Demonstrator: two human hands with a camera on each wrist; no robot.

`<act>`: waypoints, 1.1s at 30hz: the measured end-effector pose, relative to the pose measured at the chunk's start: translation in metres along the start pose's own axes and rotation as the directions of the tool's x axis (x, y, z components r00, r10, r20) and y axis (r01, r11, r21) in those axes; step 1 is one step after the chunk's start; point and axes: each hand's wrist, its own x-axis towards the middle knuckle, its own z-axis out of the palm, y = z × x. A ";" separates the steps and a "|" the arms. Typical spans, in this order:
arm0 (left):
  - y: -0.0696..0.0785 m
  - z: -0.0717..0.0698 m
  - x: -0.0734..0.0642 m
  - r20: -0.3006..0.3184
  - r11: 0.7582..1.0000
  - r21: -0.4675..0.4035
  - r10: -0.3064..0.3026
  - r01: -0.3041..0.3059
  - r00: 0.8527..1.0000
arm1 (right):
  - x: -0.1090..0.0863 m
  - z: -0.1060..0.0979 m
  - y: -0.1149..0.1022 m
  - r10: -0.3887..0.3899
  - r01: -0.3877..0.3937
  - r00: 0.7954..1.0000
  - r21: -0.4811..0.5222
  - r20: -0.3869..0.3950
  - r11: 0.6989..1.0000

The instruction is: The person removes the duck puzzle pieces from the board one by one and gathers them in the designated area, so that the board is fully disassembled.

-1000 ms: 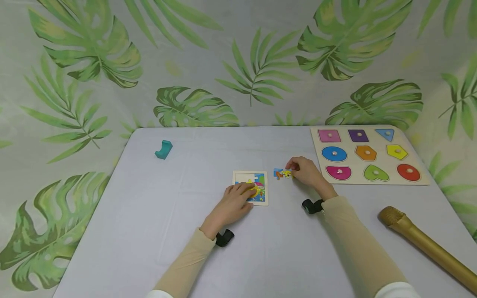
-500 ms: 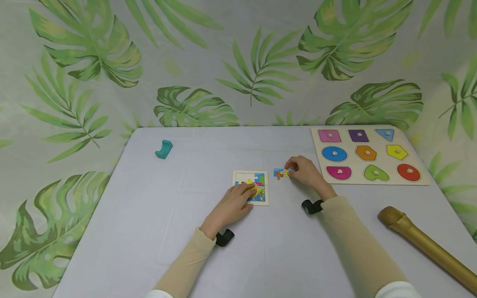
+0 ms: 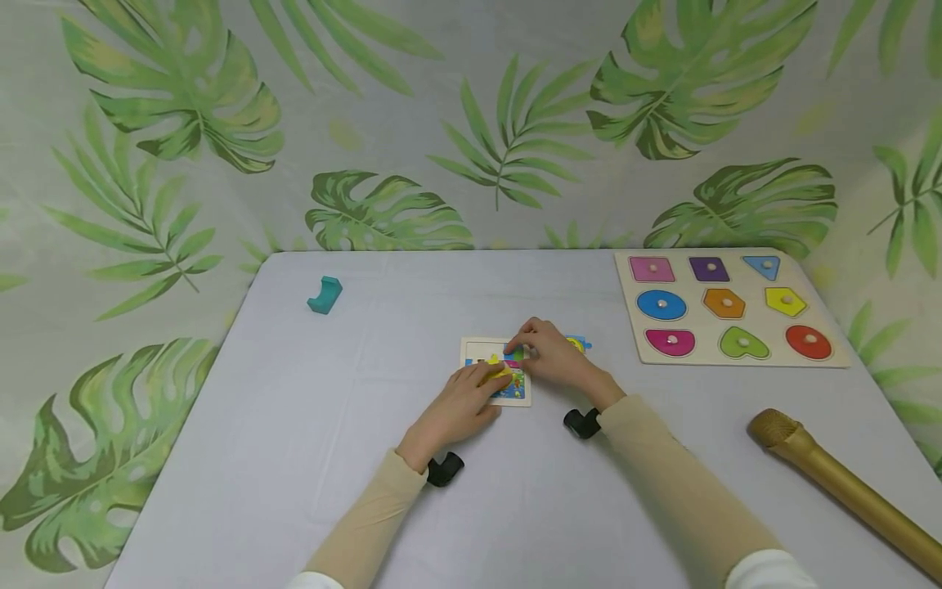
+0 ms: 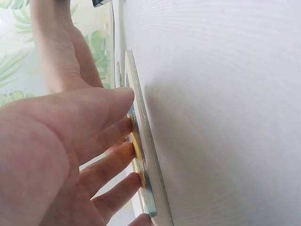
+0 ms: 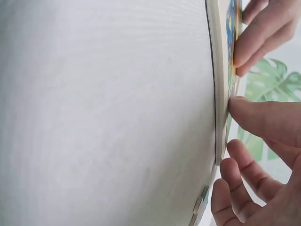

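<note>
In the head view a small jigsaw puzzle (image 3: 474, 352) in a pale wooden frame lies mid-table, with a bare patch at its upper left. My left hand (image 3: 456, 403) rests on its lower left part. In the left wrist view its extended fingers (image 4: 110, 167) touch the yellow printed area. At the puzzle's upper right is my right hand (image 3: 555, 358), thumb and forefinger bent toward the printed surface. The right wrist view shows its thumb (image 5: 254, 115) against the board; whether a piece is between thumb and forefinger is unclear. A yellow-and-blue puzzle piece (image 3: 578, 343) lies partly behind this hand.
A pegged shape board (image 3: 692, 343) lies at the back right. A gold microphone (image 3: 824, 470) lies at the front right. Toward the back left is a teal arch-shaped block (image 3: 324, 295). Behind the white table (image 3: 243, 458) hangs a leaf-print cloth (image 3: 515, 123).
My right hand has moved left from the loose pieces to the puzzle's upper right. The orange-and-blue piece can no longer be seen beside the yellow one. My left hand has stayed put.
</note>
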 end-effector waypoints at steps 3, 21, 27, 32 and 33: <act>0.000 0.001 0.001 -0.002 1.000 0.011 -0.003 0.003 1.000 | 0.002 0.002 -0.004 0.004 -0.004 1.000 -0.039 0.002 0.999; 0.004 -0.001 0.003 0.021 0.997 0.058 -0.048 0.047 0.999 | 0.004 0.006 0.002 -0.018 0.025 0.998 0.100 -0.066 0.995; 0.004 -0.001 0.003 0.031 0.998 0.041 -0.055 0.053 0.998 | 0.006 0.007 0.002 0.022 -0.008 0.995 0.145 -0.093 0.989; 0.005 -0.002 0.003 0.026 0.998 0.028 -0.052 0.051 0.998 | 0.006 0.003 0.004 0.093 -0.069 0.991 0.232 -0.097 0.970; 0.005 -0.002 0.003 0.026 0.998 0.024 -0.052 0.052 0.998 | 0.005 0.001 0.006 0.108 -0.079 0.989 0.258 -0.097 0.963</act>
